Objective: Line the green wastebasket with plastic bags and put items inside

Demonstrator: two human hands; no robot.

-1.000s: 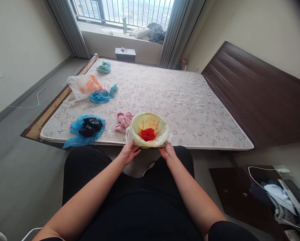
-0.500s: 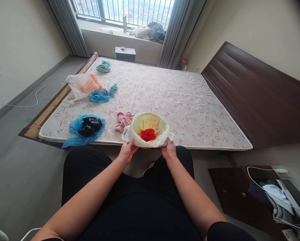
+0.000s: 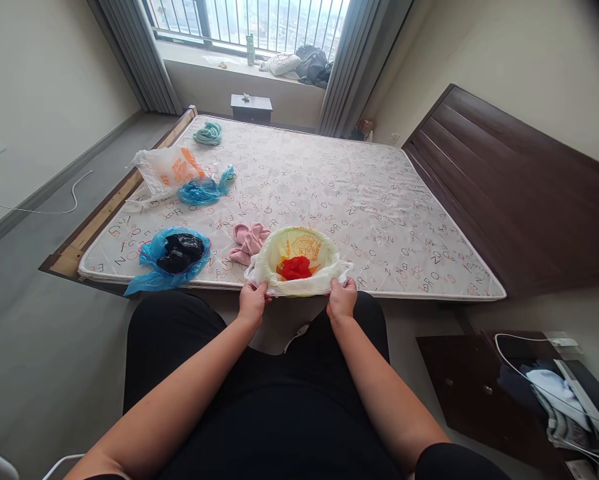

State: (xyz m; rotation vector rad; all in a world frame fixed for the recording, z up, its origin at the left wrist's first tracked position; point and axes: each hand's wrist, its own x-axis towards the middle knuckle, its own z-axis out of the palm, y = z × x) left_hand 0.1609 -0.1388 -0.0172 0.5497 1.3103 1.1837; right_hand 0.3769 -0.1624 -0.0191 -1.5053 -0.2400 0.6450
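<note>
The pale bag (image 3: 299, 288) is held at the near edge of the mattress (image 3: 404, 253), mouth up, widest from 9 to 3 o'clock. Its rim is pinched by the left hand (image 3: 253, 301) at 8, the right hand (image 3: 342, 300) at 4.

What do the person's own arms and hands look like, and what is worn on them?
The black top has short black sleeves. Below, both forearms are bare; the left hand and right hand are ungloved. No watch or bracelet shows.
</note>
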